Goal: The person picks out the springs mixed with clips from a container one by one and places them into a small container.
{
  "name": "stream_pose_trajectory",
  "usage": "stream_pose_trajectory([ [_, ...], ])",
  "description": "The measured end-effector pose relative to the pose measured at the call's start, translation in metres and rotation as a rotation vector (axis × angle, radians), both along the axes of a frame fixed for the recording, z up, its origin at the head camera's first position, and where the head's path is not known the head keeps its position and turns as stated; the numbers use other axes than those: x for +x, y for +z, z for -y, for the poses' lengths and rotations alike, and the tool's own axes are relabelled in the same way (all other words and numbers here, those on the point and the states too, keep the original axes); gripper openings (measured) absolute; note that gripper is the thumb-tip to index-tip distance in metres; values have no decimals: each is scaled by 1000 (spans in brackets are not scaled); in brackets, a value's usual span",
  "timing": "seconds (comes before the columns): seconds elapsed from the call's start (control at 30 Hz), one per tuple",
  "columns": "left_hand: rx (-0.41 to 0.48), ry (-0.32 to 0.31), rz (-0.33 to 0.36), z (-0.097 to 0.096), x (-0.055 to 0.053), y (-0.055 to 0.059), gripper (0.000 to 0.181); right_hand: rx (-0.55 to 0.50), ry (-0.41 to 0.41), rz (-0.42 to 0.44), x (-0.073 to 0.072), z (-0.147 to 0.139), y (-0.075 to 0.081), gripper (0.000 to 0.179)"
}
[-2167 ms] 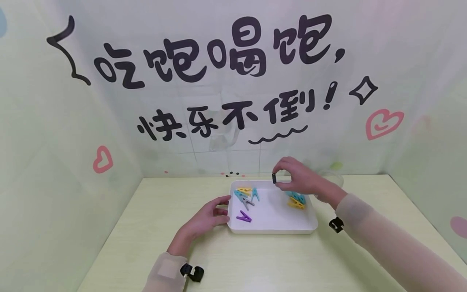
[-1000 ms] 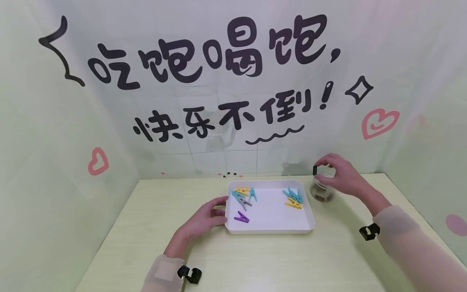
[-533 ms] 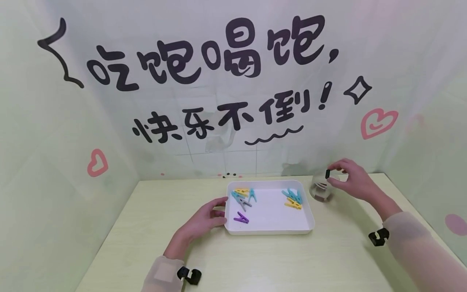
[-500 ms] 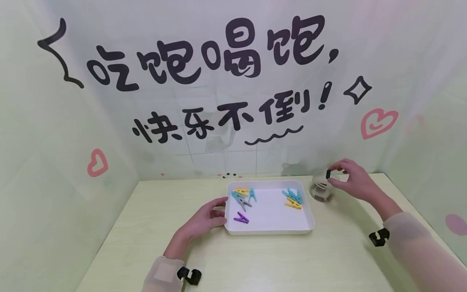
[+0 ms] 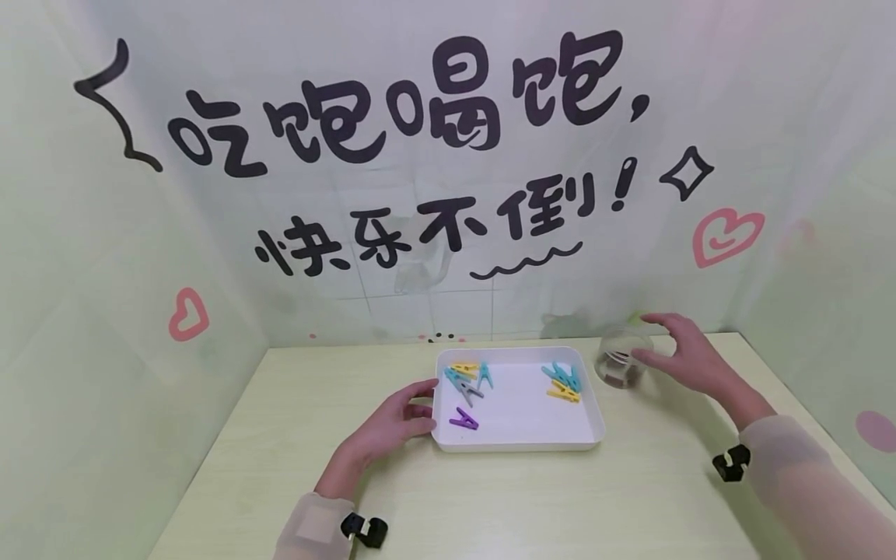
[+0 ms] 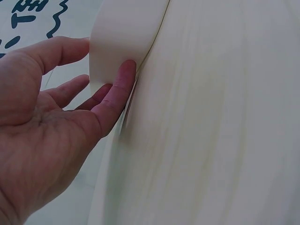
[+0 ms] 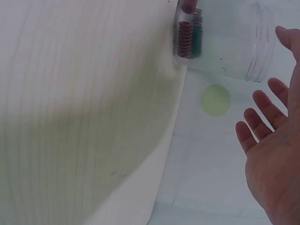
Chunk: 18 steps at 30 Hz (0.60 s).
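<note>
My left hand [image 5: 394,424] touches the left wall of a white plastic tray [image 5: 518,446]; in the left wrist view its fingers [image 6: 123,82] rest against the outside of the tray wall [image 6: 119,35]. My right hand [image 5: 689,358] is spread beside the mouth of a clear jar [image 5: 620,379], with nothing between thumb and fingers. At the jar's bottom, the right wrist view shows a red coil spring [image 7: 185,41], a dark green spring [image 7: 197,37] and another reddish spring [image 7: 189,5] partly cut off by the frame edge.
Inside the tray, a purple clothespin [image 5: 464,419], a grey clothespin [image 5: 467,389] and several yellow and turquoise ones lie at the left. More turquoise clothespins [image 5: 564,376] and a yellow clothespin [image 5: 564,391] lie at the right. A printed curtain [image 5: 392,311] rises behind the table [image 5: 518,498].
My right hand carried a small dark cylinder from above the tray rightward to the jar and has let it go; the fingers have parted. The left hand stays at the tray.
</note>
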<state>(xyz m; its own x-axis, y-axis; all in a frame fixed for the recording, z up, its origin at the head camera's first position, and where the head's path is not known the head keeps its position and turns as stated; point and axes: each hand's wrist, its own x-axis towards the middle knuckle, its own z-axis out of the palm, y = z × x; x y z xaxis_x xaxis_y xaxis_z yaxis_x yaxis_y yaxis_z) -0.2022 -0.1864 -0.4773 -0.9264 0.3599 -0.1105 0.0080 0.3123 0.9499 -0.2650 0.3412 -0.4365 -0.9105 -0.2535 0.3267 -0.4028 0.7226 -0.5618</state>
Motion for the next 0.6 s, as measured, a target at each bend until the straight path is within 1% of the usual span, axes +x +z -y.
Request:
stream_pose_trajectory([
  [0.07, 2, 2, 2, 0, 0, 1, 70, -9, -14, 38, 0, 0, -1, 76],
  [0.17, 2, 3, 3, -1, 0, 2, 70, -6, -33, 66, 0, 2, -1, 85],
  [0.43, -30, 2, 3, -1, -1, 4, 69, -17, -39, 65, 2, 8, -1, 87],
  [0.6, -25, -9, -12, 0, -4, 6, 69, -33, -38, 34, 5, 12, 2, 87],
])
